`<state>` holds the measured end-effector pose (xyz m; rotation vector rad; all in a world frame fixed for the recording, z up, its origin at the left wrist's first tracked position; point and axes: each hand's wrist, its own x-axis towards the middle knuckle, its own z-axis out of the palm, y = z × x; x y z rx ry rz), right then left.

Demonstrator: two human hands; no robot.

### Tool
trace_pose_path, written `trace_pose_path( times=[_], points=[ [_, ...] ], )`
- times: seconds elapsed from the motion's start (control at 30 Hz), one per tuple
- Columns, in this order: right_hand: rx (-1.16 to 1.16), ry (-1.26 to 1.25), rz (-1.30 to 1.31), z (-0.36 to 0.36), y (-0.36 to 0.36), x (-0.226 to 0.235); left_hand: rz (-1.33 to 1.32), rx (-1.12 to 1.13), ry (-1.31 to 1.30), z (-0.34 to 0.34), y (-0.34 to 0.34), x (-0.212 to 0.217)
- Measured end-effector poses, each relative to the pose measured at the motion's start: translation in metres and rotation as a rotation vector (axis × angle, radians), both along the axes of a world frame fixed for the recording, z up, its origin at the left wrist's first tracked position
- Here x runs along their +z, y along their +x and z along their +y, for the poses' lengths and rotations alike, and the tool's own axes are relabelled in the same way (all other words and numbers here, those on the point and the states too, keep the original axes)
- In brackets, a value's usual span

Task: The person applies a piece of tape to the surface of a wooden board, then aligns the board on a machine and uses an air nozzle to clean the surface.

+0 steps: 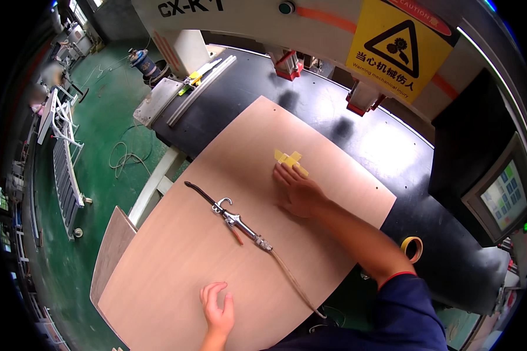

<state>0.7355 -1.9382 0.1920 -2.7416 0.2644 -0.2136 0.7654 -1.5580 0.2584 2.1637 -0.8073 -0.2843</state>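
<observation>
A large light-brown wooden panel (175, 275) lies across a black machine table. Crossed strips of yellow tape (288, 158) are stuck on its far part. My right hand (301, 190) rests on the panel with fingers stretched out, the fingertips touching the near edge of the tape. Over the near part of the panel is my left hand (218, 310), empty, its fingers loosely curved and the thumb apart. Between the hands, a metal air blow gun (234, 220) with a dark nozzle, a hook and a reddish lever lies on the panel, its hose (293, 281) running to the near edge.
On the black table (451, 275) at right stands a roll of yellow tape (411, 250). Machine heads with red parts (363, 102) hang over the far side, below a warning sign (401, 50). A control screen (500, 193) is at right. Another panel (114, 251) sticks out underneath at left.
</observation>
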Motion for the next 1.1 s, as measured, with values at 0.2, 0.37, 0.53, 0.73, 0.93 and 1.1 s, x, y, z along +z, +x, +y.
trace_pose_path(
  times=[0.2,0.37,0.53,0.73,0.93,1.1],
  points=[
    [-0.225,0.059,0.181,-0.032,-0.004,0.016,0.072,0.092,-0.065,0.021,-0.02,0.006],
    [-0.544,-0.325,0.231,-0.04,-0.002,-0.001,0.067,0.173,-0.095,0.059,-0.034,0.026],
    [-0.282,-0.272,0.252,0.005,0.03,-0.004,0.098,0.291,-0.146,0.13,-0.045,0.013],
    [-0.752,-0.369,0.373,-0.04,-0.025,-0.034,0.009,0.332,-0.088,0.21,-0.07,0.036],
    [-0.38,-0.031,-0.066,0.163,-0.118,-0.003,0.051,0.467,-0.199,0.303,-0.111,0.014],
    [-0.54,0.109,0.001,0.267,-0.192,-0.005,0.04,0.452,-0.223,0.341,-0.117,0.006]
  ],
)
